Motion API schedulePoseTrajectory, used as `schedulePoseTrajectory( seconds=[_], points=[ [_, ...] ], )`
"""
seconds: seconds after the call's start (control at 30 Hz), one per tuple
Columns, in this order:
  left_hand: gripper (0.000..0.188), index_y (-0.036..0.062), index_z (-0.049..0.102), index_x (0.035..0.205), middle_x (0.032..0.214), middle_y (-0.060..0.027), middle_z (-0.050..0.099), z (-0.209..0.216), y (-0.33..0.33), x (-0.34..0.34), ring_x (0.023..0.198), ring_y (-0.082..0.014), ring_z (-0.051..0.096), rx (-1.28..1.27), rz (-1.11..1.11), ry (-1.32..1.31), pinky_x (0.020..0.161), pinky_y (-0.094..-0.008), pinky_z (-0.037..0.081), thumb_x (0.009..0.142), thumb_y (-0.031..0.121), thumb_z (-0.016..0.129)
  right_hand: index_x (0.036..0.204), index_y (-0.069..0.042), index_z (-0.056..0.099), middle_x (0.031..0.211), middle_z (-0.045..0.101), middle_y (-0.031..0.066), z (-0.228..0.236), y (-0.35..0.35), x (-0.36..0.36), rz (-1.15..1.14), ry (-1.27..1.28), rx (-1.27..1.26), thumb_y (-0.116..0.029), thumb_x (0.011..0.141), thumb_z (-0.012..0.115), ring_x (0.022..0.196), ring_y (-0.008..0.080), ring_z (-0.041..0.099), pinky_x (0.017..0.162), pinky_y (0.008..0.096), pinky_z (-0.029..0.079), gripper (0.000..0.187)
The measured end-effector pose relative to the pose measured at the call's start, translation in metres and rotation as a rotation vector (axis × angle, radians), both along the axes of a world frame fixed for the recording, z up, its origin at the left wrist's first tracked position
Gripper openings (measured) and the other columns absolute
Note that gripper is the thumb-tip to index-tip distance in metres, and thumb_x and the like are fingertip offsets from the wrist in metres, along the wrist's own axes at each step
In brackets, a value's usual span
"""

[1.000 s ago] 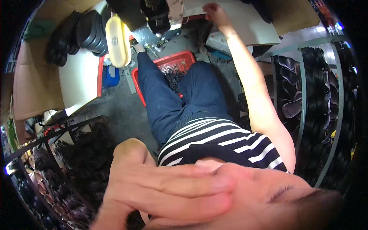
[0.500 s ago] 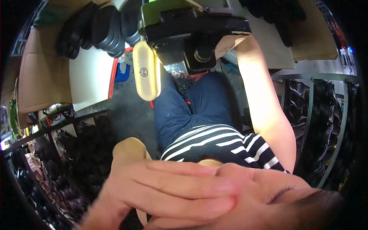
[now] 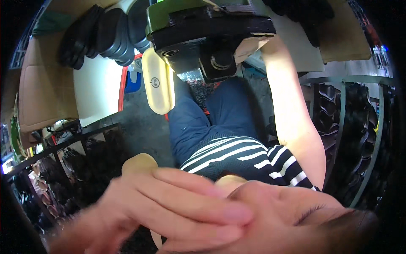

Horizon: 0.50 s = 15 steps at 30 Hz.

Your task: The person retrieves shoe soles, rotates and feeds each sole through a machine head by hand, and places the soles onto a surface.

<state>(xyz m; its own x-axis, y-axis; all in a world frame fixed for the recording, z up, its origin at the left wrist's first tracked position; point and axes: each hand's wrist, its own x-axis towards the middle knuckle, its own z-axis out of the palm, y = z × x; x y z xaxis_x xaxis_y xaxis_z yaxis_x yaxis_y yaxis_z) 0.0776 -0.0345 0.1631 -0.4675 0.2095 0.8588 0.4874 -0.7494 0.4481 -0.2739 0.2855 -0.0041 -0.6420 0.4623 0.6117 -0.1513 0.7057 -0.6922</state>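
Observation:
My left hand is raised close to the camera at the lower middle, its fingers stretched out side by side. I see nothing held in it. My right arm reaches up along the right side to a black machine head with a round knob on its underside. The machine head hides the fingers of my right hand, so what they touch does not show. A pale yellow oblong piece with a small dark printed mark hangs at the machine's left side, in front of my legs.
Stacks of dark, insole-shaped pieces lie at the upper left beside a brown cardboard sheet and a white board. Metal racks packed with dark curved pieces stand to the right, with more at the lower left. A blue object is on the floor.
My left hand has shifted a little left and its forearm is blurred. The machine and the yellow piece sit slightly farther left in view. My right arm is nearly unchanged.

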Motion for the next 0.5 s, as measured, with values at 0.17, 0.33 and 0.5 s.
schedulePoseTrajectory(
  seconds=[0.17, 0.33, 0.5],
  points=[
    [0.047, 0.0018, 0.029, 0.128, 0.063, -0.0145, 0.048, 0.009, 0.0, -0.005, 0.057, -0.0238, 0.049, 0.034, -0.035, -0.022, 0.051, -0.0307, 0.049, 0.089, 0.024, 0.043, 0.079, -0.002, 0.056, 0.073, 0.062, 0.0144, 0.045, 0.099, 0.02, -0.464, 0.3, 0.147, -0.023, 0.08, 0.058, 0.069, 0.0302, 0.06, 0.062, 0.036, 0.046, 0.022],
    [0.048, 0.002, 0.03, 0.128, 0.061, -0.0129, 0.046, 0.007, 0.031, 0.022, 0.056, -0.0228, 0.047, -0.052, -0.073, 0.098, 0.05, -0.0306, 0.048, 0.089, 0.026, 0.043, 0.09, -0.004, 0.055, 0.083, 0.061, 0.014, 0.095, 0.072, 0.117, -0.23, 0.236, 0.127, -0.023, 0.081, 0.055, 0.077, 0.0273, 0.06, 0.069, 0.0348, 0.046, 0.021],
    [0.049, 0.0022, 0.03, 0.128, 0.059, -0.0112, 0.045, 0.01, 0.029, 0.032, 0.054, -0.0217, 0.045, -0.006, -0.111, 0.122, 0.049, -0.0304, 0.047, 0.088, 0.028, 0.043, 0.111, -0.004, 0.051, 0.111, 0.053, 0.0172, 0.089, 0.125, 0.193, 0.201, 0.666, -0.051, -0.02, 0.083, 0.05, 0.11, 0.0296, 0.047, 0.094, 0.0344, 0.034, 0.032]
  ],
)
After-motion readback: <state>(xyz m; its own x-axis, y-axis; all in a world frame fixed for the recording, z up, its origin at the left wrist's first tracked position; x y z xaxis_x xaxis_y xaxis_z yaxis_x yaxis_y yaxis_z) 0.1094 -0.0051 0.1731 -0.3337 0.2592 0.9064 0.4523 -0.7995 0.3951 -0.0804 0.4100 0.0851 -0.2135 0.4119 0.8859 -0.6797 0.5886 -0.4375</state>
